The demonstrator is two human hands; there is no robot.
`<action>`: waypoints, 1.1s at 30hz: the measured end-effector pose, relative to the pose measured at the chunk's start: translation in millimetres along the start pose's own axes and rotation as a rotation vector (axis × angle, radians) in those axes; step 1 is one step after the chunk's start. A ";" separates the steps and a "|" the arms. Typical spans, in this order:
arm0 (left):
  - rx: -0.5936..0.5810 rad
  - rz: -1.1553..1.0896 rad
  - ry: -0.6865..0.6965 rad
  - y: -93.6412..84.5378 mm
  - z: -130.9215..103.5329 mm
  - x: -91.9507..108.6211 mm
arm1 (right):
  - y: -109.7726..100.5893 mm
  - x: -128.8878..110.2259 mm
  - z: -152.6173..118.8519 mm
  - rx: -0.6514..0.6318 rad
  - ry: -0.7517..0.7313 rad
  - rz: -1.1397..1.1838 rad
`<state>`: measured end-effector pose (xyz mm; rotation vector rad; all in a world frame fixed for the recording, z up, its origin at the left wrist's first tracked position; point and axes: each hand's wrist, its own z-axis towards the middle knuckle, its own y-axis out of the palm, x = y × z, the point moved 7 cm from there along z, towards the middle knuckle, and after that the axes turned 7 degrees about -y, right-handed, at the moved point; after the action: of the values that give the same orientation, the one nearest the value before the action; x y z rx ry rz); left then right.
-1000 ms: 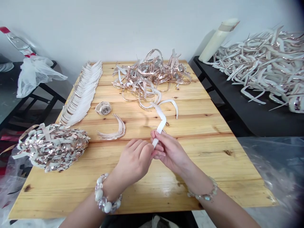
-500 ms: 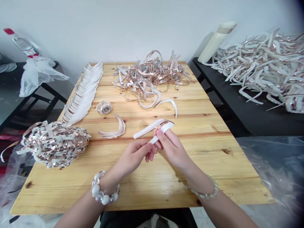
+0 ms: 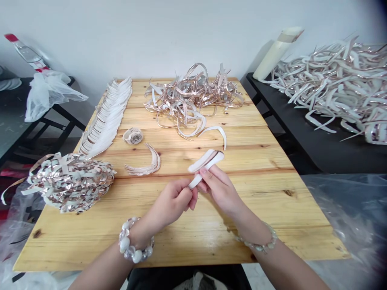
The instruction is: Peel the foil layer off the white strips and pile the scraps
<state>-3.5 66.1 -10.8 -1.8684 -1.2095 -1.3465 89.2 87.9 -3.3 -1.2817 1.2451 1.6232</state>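
Note:
A white strip with a rose-gold edge (image 3: pixel 213 160) is folded over between my hands above the middle of the table. My right hand (image 3: pixel 220 189) pinches it between thumb and fingers near the bend. My left hand (image 3: pixel 177 198) is closed on its near end, the fingers curled under. To the left lies a small bundle of curved strips (image 3: pixel 148 164). Beyond my hands rest one loose curved strip (image 3: pixel 220 133) and a tangled heap of shiny rose-gold and white strips (image 3: pixel 193 94).
On the wooden table (image 3: pixel 272 217), a long row of white strips (image 3: pixel 110 117), a small coiled roll (image 3: pixel 133 136) and a big bundle of shiny ribbon (image 3: pixel 74 183) lie left. More strips (image 3: pixel 341 80) cover the black side table (image 3: pixel 326 151). A bottle (image 3: pixel 28 54) and plastic bag (image 3: pixel 50 94) are far left.
The strip's free end has drawn back toward my hands, making the loop shorter. My left fingers have curled tighter and my left hand has shifted slightly right; my right hand holds nearly still.

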 end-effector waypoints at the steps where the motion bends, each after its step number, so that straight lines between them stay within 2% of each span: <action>1: -0.002 -0.029 0.005 0.7 -0.9 0.9 | 2.0 2.9 0.0 -0.001 0.040 0.067; 4: -0.028 -0.097 0.051 2.6 -3.4 5.1 | 8.9 5.7 0.3 -0.019 0.114 0.264; 7: -0.096 -0.137 0.131 4.5 -6.0 11.3 | 9.2 1.2 1.7 -0.015 0.101 0.360; 10: -0.131 -0.148 0.163 3.0 -7.7 14.6 | 1.9 -1.4 2.4 0.014 0.063 0.282; 14: -0.060 -0.033 0.111 -2.7 -7.3 12.4 | -8.6 -2.7 2.5 0.074 -0.007 0.070; 17: -0.065 0.011 0.117 -1.1 -9.9 14.4 | -11.6 -1.1 4.2 0.085 -0.013 -0.051; 23: -0.045 0.087 0.137 -3.8 -16.9 20.5 | -11.8 -4.8 9.6 -0.038 -0.063 -0.358; 28: -0.098 0.098 0.123 -4.6 -18.3 20.5 | 10.9 -15.8 0.3 -0.348 -0.208 -0.370; 30: -0.120 0.079 0.103 -3.1 -18.3 18.0 | 14.3 -16.0 -3.2 -0.376 -0.222 -0.412; 33: -0.093 0.060 0.106 -3.7 -17.7 16.1 | 13.9 -17.6 -5.1 -0.341 -0.274 -0.470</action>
<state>-13.1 59.0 10.3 -1.8559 -1.0465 -1.4718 82.3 79.6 17.0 -1.3686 0.4657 1.6256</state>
